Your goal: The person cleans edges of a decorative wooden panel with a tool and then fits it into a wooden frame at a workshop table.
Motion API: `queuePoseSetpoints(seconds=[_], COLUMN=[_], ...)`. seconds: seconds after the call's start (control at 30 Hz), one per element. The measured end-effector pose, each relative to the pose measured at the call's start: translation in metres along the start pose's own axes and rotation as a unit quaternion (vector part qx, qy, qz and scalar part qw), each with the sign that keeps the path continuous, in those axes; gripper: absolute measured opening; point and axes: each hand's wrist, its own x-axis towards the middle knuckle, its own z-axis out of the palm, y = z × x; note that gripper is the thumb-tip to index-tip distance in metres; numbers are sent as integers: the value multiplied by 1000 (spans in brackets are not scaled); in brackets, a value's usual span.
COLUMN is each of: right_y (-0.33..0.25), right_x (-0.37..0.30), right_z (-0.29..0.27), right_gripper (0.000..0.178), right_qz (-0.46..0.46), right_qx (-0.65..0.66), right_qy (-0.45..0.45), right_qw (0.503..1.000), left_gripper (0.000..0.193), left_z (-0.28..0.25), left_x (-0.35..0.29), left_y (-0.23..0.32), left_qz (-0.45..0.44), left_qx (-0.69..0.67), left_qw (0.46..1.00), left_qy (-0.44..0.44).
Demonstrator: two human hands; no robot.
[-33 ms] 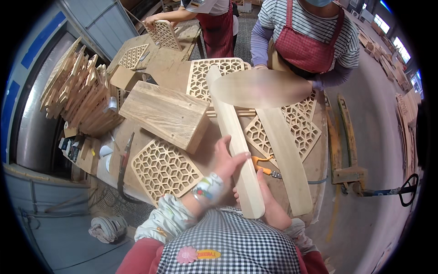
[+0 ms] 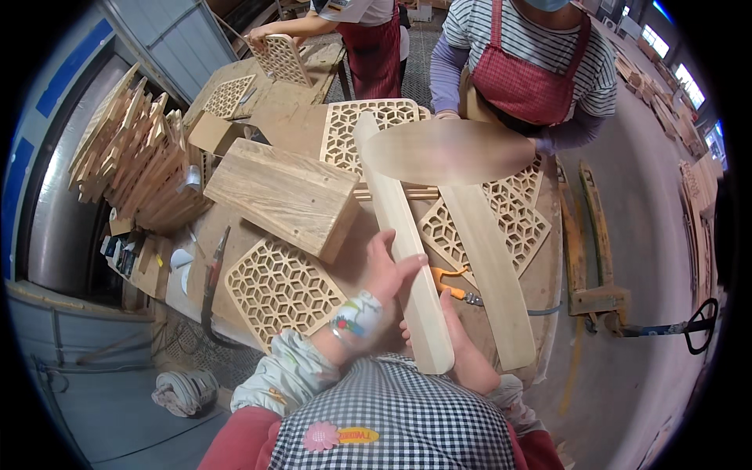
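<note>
A long pale wooden board [image 2: 403, 235] with rounded ends slants away from my apron. Near its lower end, my right hand [image 2: 462, 345] grips it, thumb along the right edge and fingertips showing at the left edge. My left hand [image 2: 388, 270] touches the board further up, its thumb stretched across the face and its index finger apart beside the edge; the other fingers are partly hidden. Just right of the board lie orange-handled pliers [image 2: 448, 291]. A second flat board [image 2: 493, 282] rests beyond them, over lattice panels [image 2: 533, 223].
A wooden box-like block [image 2: 282, 192] and another lattice panel [image 2: 282, 290] lie left on the table. Across it, a co-worker in a red apron [image 2: 533, 82] is behind a blurred oval wooden piece [image 2: 450, 153]. Slats are stacked far left [image 2: 125, 149]; a yellow pallet truck [image 2: 599, 301] stands right.
My left hand has shifted very slightly up along the board. Everything else looks the same.
</note>
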Motion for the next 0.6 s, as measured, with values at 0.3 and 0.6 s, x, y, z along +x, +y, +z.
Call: queuePoseSetpoints(seconds=[0.3, 0.6], right_y=[3, -24], right_x=[2, -26], right_z=[-2, -9], right_gripper=[94, 58], right_qz=[-12, -114], right_qx=[-9, -207], right_qy=[28, 109], right_qw=[1000, 966], left_gripper=[73, 49], left_z=[-7, -19], left_x=[58, 32], left_y=[16, 40], left_qz=[-48, -22], left_qx=[-72, -184], left_qw=[994, 981], left_qy=[63, -51])
